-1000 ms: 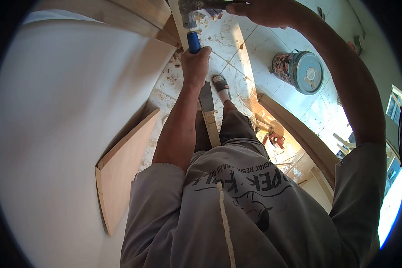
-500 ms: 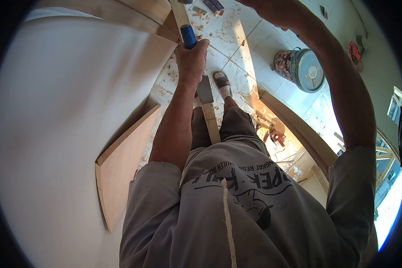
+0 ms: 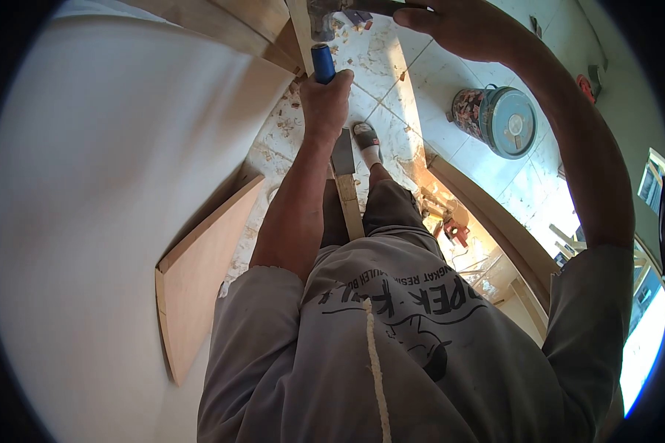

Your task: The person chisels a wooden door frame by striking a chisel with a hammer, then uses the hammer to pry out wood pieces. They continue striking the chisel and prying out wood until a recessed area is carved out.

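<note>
My left hand (image 3: 326, 105) is wrapped round a chisel with a blue handle (image 3: 323, 65). Its wide metal blade (image 3: 343, 153) points back toward my body and meets a narrow wooden piece (image 3: 351, 210) that runs between my legs. Just beyond the handle's butt end is a hammer head (image 3: 321, 21), with a small gap showing between them. The hammer's dark shaft (image 3: 380, 7) leads to my right hand (image 3: 458, 28), whose fingers close round it, partly cut off by the frame's top edge.
Wood chips lie scattered over the tiled floor (image 3: 380, 59). A lidded bucket (image 3: 511, 122) stands at the right. One wooden panel (image 3: 207, 277) leans at the left, beside a large pale surface (image 3: 111, 184). Right of my legs are a curved board (image 3: 491, 214) and a red tool (image 3: 457, 232).
The hammer head has come into view by the chisel's butt end as my right hand moved down into the frame. My left hand and the chisel shifted slightly right.
</note>
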Demonstrator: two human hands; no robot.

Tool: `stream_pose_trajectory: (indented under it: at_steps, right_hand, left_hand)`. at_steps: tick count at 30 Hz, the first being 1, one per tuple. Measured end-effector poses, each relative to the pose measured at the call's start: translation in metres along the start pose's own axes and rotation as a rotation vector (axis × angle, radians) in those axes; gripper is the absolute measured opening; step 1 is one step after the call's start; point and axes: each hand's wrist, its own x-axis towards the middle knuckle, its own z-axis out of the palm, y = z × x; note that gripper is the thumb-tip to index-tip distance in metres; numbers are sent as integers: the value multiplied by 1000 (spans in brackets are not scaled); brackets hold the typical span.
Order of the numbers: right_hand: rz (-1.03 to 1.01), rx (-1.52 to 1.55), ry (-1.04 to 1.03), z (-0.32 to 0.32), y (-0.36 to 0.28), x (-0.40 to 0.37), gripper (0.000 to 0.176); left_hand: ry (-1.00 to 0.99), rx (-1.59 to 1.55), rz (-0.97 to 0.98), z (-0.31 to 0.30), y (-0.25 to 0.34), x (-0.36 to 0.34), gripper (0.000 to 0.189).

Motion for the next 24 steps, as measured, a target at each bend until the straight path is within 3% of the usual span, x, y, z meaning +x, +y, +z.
stream_pose_trajectory:
  at_steps: [4, 6, 8, 9, 12, 13, 14, 16, 18, 19, 21, 24]
  right_hand:
    - [249, 229, 198, -20, -11, 3, 43]
    - [135, 111, 287, -4, -5, 8, 42]
    - [66, 0, -43, 2, -8, -4, 42]
    - [96, -31, -81, 2, -7, 0, 42]
    - [126, 24, 34, -13, -8, 3, 42]
    - [167, 158, 156, -13, -13, 7, 43]
    - [256, 376, 133, -26, -20, -4, 44]
    - [216, 372, 289, -15, -12, 7, 42]
    - [114, -34, 109, 2, -13, 18, 41]
    - [3, -53, -119, 3, -5, 9, 42]
    - [18, -86, -97, 7, 0, 11, 43]
    - [111, 31, 97, -5, -3, 16, 43]
  left_hand:
    - [24, 26, 1, -2, -3, -5, 27]
    - [15, 12, -3, -1, -1, -4, 27]
    - [17, -6, -35, -1, -1, -3, 26]
    - [9, -6, -33, -1, -2, -3, 26]
    - [22, 25, 3, -3, -2, -2, 24]
    - [14, 12, -36, -3, 2, -3, 25]
    - [1, -4, -70, -2, 4, -4, 25]
    - [-2, -6, -76, -3, 1, -2, 25]
    - [-9, -5, -80, -5, -5, -1, 25]
    - [-4, -16, -91, -6, -10, -3, 24]
    - [3, -24, -104, -7, -8, -8, 24]
    - [45, 13, -154, -13, -14, -17, 23]
